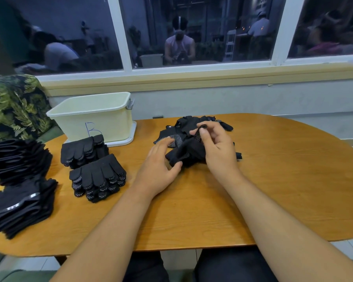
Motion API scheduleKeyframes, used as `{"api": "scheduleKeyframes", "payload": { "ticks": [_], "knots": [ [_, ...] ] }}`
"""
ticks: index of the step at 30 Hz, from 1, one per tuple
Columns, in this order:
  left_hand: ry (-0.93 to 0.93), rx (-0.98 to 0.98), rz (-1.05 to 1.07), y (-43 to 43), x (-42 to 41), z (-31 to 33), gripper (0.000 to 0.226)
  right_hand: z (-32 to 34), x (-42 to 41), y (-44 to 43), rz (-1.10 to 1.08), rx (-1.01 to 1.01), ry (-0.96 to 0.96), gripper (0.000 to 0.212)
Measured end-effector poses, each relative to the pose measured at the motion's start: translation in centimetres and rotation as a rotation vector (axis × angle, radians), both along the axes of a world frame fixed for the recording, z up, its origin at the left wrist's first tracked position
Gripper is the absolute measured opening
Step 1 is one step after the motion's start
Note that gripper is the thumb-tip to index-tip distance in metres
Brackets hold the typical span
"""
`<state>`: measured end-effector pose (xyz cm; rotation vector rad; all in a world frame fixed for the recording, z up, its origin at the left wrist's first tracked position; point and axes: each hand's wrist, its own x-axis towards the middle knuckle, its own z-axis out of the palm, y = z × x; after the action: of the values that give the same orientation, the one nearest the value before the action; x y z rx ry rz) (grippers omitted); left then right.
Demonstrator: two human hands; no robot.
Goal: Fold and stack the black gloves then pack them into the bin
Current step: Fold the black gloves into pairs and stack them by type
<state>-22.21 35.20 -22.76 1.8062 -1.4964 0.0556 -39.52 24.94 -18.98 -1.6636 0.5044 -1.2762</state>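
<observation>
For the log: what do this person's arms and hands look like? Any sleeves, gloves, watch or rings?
The left forearm and right forearm are bare to the picture's edge; no sleeve shows. The left hand and right hand wear no gloves; no watch, bracelet or ring is visible. Dark trousers cover the lap.

Wooden table (273, 190) under cream bin (94, 119), stacked black gloves (98, 176), loose glove pile (192, 127)

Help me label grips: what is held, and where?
Right hand pinches the upper end of a black dotted knit glove; left hand only touches its near corner.
</observation>
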Motion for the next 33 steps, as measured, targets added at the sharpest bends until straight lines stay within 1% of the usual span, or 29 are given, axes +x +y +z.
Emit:
{"api": "scheduleKeyframes", "payload": {
  "ticks": [2, 4, 5, 6, 7, 9, 10, 11, 12, 14, 16, 18, 19, 21, 24, 25, 27, 29, 30, 32, 33],
  "knots": [
    [0.026, -0.035, -0.076, 0.6, -0.2, 0.3, 0.055, -0.4, -0.7, 0.1, 0.030, 0.105, -0.057, 0.016],
    [0.055, -0.066, -0.135, 1.4, -1.0, 0.4, 0.030, -0.8, -1.4, 0.3, 0.075, 0.197, -0.108, 0.015],
    [0.114, -0.084, -0.149, 1.8, -1.3, 0.4, 0.015, -1.0, -1.8, 0.4, 0.104, 0.242, -0.134, 0.014],
    [0.222, -0.087, -0.182, 2.3, -1.6, 0.3, 0.004, -1.0, -2.3, 0.6, 0.135, 0.287, -0.150, 0.014],
    [0.353, -0.081, -0.221, 2.8, -1.6, 0.1, 0.012, -0.9, -2.7, 0.8, 0.168, 0.335, -0.148, 0.014],
    [0.633, -0.040, -0.337, 3.9, -1.8, 0.3, 0.034, -1.1, -3.3, 1.1, 0.236, 0.450, -0.105, 0.015],
    [0.716, 0.003, -0.360, 4.3, -2.0, 0.6, 0.042, -1.3, -3.5, 1.1, 0.274, 0.513, -0.075, 0.015],
    [0.727, 0.050, -0.335, 4.6, -2.2, 1.0, 0.047, -1.5, -3.5, 1.1, 0.306, 0.575, -0.046, 0.016],
    [0.676, 0.091, -0.258, 4.6, -2.4, 1.1, 0.049, -1.7, -3.4, 1.0, 0.319, 0.635, -0.015, 0.017],
    [0.468, 0.104, -0.022, 4.0, -2.2, 0.6, 0.050, -2.5, -3.0, 0.7, 0.249, 0.688, 0.088, 0.024],
    [0.316, 0.096, 0.152, 3.6, -1.5, -0.4, 0.047, -3.4, -2.7, 0.5, 0.137, 0.629, 0.194, 0.037],
    [0.254, 0.095, 0.221, 3.3, -1.2, -0.8, 0.031, -4.1, -2.5, 0.5, 0.079, 0.522, 0.247, 0.042],
    [0.250, 0.090, 0.220, 3.3, -1.1, -0.7, 0.022, -4.2, -2.5, 0.6, 0.047, 0.455, 0.288, 0.042],
    [0.256, 0.099, 0.129, 3.6, -1.1, -0.7, 0.007, -4.2, -2.5, 0.8, -0.019, 0.295, 0.401, 0.041],
    [0.145, 0.189, -0.057, 4.6, -0.9, -0.9, 0.024, -4.0, -2.9, 1.5, -0.080, 0.013, 0.525, 0.043],
    [0.106, 0.211, -0.088, 4.8, -0.8, -1.1, 0.026, -4.1, -3.0, 1.7, -0.081, -0.055, 0.535, 0.043],
    [0.054, 0.217, -0.104, 4.8, -0.8, -1.2, 0.026, -4.3, -3.2, 1.9, -0.035, -0.114, 0.556, 0.041],
    [0.077, 0.213, -0.099, 4.8, -0.7, -1.1, 0.023, -4.4, -3.3, 2.1, 0.015, -0.162, 0.645, 0.039],
    [0.116, 0.213, -0.105, 4.9, -0.7, -1.0, 0.021, -4.4, -3.3, 2.3, 0.029, -0.190, 0.691, 0.038],
    [0.200, 0.213, -0.146, 5.3, -0.9, -0.8, 0.022, -4.3, -3.4, 2.5, 0.051, -0.212, 0.725, 0.040],
    [0.212, 0.216, -0.182, 5.7, -1.2, -0.6, 0.022, -4.2, -3.4, 2.6, 0.062, -0.213, 0.722, 0.041]
  ]
}}
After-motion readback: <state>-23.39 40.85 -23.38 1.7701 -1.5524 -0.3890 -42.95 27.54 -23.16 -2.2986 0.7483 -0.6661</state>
